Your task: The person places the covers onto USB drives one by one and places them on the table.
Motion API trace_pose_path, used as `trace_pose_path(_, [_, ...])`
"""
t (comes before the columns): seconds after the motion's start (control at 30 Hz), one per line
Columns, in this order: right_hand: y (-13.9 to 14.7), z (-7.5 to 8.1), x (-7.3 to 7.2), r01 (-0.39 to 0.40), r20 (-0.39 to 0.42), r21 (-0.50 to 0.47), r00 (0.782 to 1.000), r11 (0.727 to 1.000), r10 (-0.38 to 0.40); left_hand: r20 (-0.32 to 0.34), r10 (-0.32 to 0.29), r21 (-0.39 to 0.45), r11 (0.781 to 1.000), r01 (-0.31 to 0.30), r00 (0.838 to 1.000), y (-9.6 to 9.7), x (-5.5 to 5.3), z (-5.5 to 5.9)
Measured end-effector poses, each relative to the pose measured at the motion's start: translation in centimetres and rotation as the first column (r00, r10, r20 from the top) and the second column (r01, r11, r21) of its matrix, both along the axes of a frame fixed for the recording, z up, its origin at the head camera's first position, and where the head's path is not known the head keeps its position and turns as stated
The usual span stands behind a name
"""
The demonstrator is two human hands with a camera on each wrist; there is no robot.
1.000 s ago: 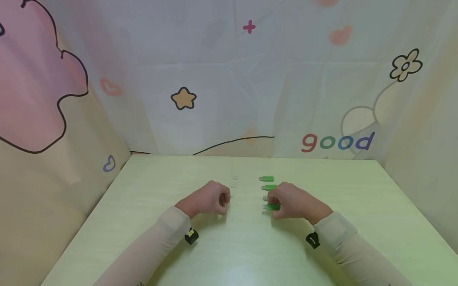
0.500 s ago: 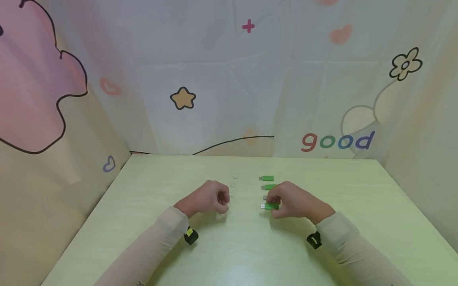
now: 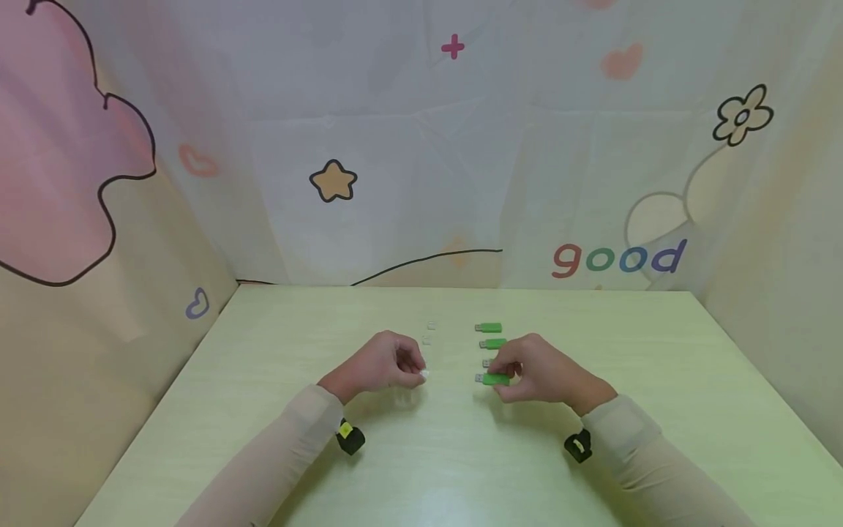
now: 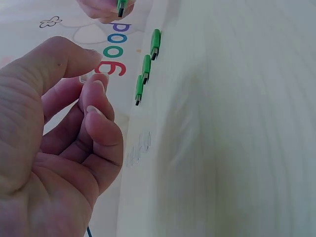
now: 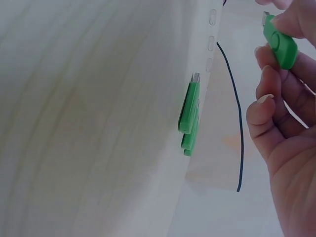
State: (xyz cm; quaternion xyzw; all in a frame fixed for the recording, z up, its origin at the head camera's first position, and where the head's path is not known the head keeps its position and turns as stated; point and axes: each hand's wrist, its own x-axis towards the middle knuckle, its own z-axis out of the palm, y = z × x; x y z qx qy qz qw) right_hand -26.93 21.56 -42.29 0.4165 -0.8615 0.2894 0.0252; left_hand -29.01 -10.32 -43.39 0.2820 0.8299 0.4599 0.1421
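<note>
My left hand (image 3: 385, 362) pinches a small clear cap (image 3: 424, 374) between thumb and index fingertips; in the left wrist view most of that cap is behind the fingers. My right hand (image 3: 536, 369) pinches a green USB stick (image 3: 496, 379) by its body, raised off the table, with its metal plug pointing left toward the left hand. Below it on the table lie three more green USB sticks (image 5: 189, 108) in a column, plugs to the left. Three clear caps (image 4: 146, 142) lie in another column, beyond the left hand. A gap separates the two held things.
The pale wooden table (image 3: 421, 468) ends at a printed cloth backdrop (image 3: 395, 146), and side cloths stand at left and right. Each wrist wears a small black camera (image 3: 579, 445).
The left hand has lifted its clear cap off the table. The right hand has raised the nearest USB stick and shifted slightly left with it. The other pieces stay in place.
</note>
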Motion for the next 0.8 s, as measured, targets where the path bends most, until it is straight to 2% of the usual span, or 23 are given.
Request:
trace_pose_path(0.13, [0.2, -0.2, -0.1, -0.004, 0.039, -0.067, 0.999, 0.998, 0.006, 0.018, 0.007, 0.019, 1.0, -0.008, 1.0, -0.1, 0.1, 0.0])
trace_pose_path(0.37, [0.1, -0.5, -0.4, -0.007, 0.087, -0.129, 0.996, 0.992, 0.018, 0.009, 0.003, 0.044, 0.999, -0.003, 1.0, 0.0, 0.2, -0.1])
trace_pose_path(0.57, [-0.3, -0.5, -0.4, -0.019, 0.07, -0.164, 0.997, 0.986, 0.031, 0.0, -0.011, 0.076, 0.997, 0.011, 1.0, 0.4, 0.3, -0.1])
trace_pose_path(0.8, [-0.7, -0.5, -0.5, -0.038, 0.044, -0.189, 0.998, 0.981, 0.047, 0.002, -0.001, 0.09, 0.996, 0.001, 1.0, 0.9, 0.5, 0.0])
